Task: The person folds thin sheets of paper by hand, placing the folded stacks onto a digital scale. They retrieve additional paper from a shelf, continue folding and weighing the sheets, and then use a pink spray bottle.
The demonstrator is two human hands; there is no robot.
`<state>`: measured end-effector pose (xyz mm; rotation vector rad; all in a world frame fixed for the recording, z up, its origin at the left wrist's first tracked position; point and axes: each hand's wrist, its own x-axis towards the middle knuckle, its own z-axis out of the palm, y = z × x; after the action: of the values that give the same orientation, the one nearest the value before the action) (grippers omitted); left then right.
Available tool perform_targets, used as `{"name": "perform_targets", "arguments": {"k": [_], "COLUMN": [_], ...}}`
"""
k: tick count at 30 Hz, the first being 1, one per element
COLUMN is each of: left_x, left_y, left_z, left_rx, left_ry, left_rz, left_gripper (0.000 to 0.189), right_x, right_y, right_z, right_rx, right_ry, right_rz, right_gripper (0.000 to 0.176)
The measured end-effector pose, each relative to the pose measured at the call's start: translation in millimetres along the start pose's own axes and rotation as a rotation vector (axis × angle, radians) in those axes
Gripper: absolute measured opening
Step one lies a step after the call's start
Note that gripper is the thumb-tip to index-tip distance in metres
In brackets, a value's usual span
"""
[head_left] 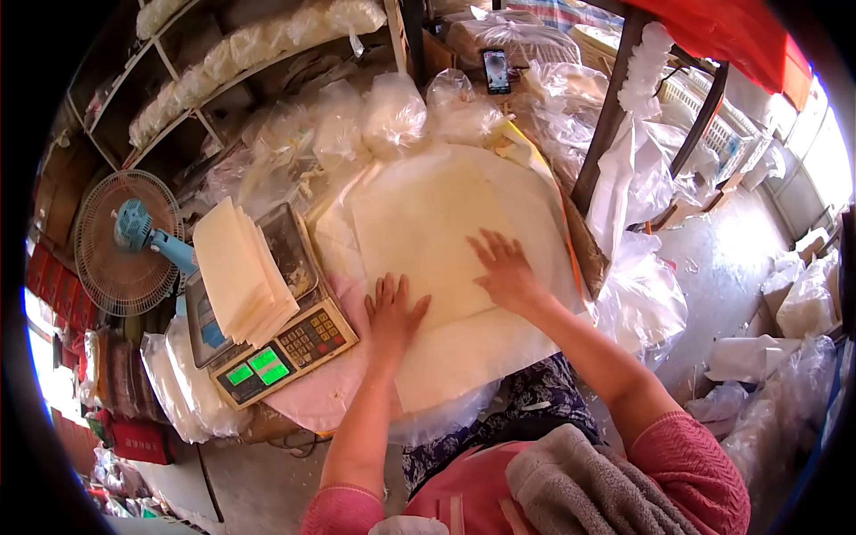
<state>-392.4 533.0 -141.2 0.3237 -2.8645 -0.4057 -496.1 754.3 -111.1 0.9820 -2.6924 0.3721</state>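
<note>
My left hand (394, 314) lies with its fingers spread at the left part of a large pale sheet (437, 214) on the work surface. Farther right, my right hand (505, 270) rests on the same sheet, fingers apart and nothing held. A fold or edge line crosses the sheet below the hands. To the left of my left hand stands a digital scale (308, 343) with lit green displays. A thick stack of pale folded sheets (236, 272) sits tilted on its metal pan.
A fan (134, 234) with a blue hub stands at the left. Filled clear plastic bags (394, 111) line the back of the surface, and a phone (496, 71) is propped behind them. A dark post (613, 116) rises at the right, beside hanging plastic (640, 290).
</note>
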Motion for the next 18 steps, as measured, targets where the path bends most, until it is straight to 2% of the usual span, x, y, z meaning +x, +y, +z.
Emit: {"name": "perform_targets", "arguments": {"k": [2,5,7,8,10,11,13,14,15,17,18], "left_x": [-1,-2,-3,-3,-3,-9,-29,-36,-42,-48,-49], "left_y": [1,3,5,0,-13,-2,17,10,2,-13,-12], "left_z": [1,0,-3,3,21,14,4,1,-2,-3,-36], "left_rx": [0.006,-0.007,-0.051,-0.122,-0.259,-0.481,-0.915,-0.968,-0.999,-1.250,-1.234], "left_ry": [0.024,0.025,-0.001,0.117,0.352,0.409,0.534,0.357,0.174,0.218,0.349], "left_rz": [-0.003,-0.010,-0.013,-0.028,-0.063,-0.149,-0.352,-0.404,-0.454,-0.230,-0.182], "left_gripper": [0.065,0.066,0.070,0.073,0.080,0.083,0.090,0.086,0.085,0.087,0.088], "right_x": [-2,-9,-13,-10,-3,-3,-12,-16,-26,-54,-60], "right_y": [-5,-6,-6,-7,-20,-29,-52,-68,-82,-93,-88], "right_z": [13,28,30,25,8,-3,-21,-27,-32,-40,-42], "right_rx": [-0.006,-0.009,-0.035,-0.053,-0.048,-0.043,0.043,0.084,0.188,0.402,0.443], "right_ry": [-0.132,-0.021,-0.022,-0.017,-0.164,-0.242,-0.443,-0.548,-0.515,-0.441,-0.346], "right_rz": [-0.107,-0.104,-0.109,-0.118,0.039,0.116,0.147,0.145,0.064,-0.095,-0.188], "right_gripper": [0.054,0.052,0.052,0.052,0.052,0.052,0.053,0.054,0.055,0.058,0.060]}}
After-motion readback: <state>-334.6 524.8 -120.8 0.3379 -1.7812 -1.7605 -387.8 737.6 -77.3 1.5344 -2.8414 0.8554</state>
